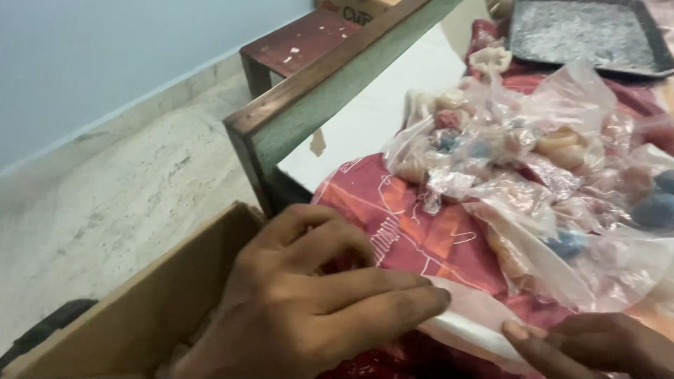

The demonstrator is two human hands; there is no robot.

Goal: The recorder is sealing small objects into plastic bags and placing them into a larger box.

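Note:
My left hand (309,302) lies low in the middle, fingers stretched to the right and pressed on a small clear plastic packet (467,323) on the red patterned cloth (407,224). My right hand (590,344) comes in at the bottom right and pinches the packet's other end with its fingertips. Just beyond them lies a heap of clear plastic bags (533,161) holding pale, pink and blue moulded pieces.
An open cardboard box (154,302) stands at my lower left, beside the green wood-edged table frame (316,91). A dark tray (590,35) sits at the far right. A red-brown bench (295,45) and pale stone floor (105,203) lie to the left.

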